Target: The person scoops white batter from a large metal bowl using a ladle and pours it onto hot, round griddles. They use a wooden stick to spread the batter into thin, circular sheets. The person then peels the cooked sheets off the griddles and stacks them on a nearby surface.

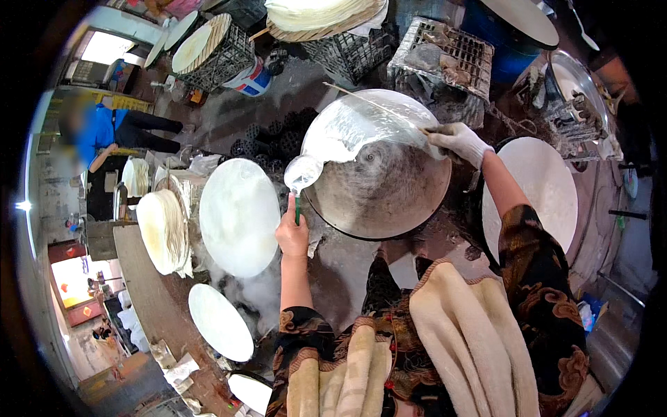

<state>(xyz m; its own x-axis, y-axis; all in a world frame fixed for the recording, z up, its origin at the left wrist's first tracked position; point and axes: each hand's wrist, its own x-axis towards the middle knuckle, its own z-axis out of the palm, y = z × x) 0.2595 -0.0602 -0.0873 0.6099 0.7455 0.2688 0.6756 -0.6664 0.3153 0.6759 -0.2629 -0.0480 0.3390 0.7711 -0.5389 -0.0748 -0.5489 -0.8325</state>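
My left hand (292,235) is closed around the green handle of a ladle (303,172), whose shiny bowl is at the left rim of a large round griddle (379,201). A glossy white batter layer (347,128) covers the far part of the griddle, with an uneven edge, while its near part shows bare, brownish-grey metal. My right hand (460,142), in a pale work glove with darkened fingers, grips the near end of a thin stick (375,105) at the griddle's right. The stick slants away to the far left over the white layer.
Steaming round white discs (240,217) stand at left, beside a stack of pale round sheets (163,231). Another white disc (530,194) lies right. Beyond the griddle are a dusty crate (445,59) and dark perforated briquettes (278,139). A person in blue (104,132) stands far left.
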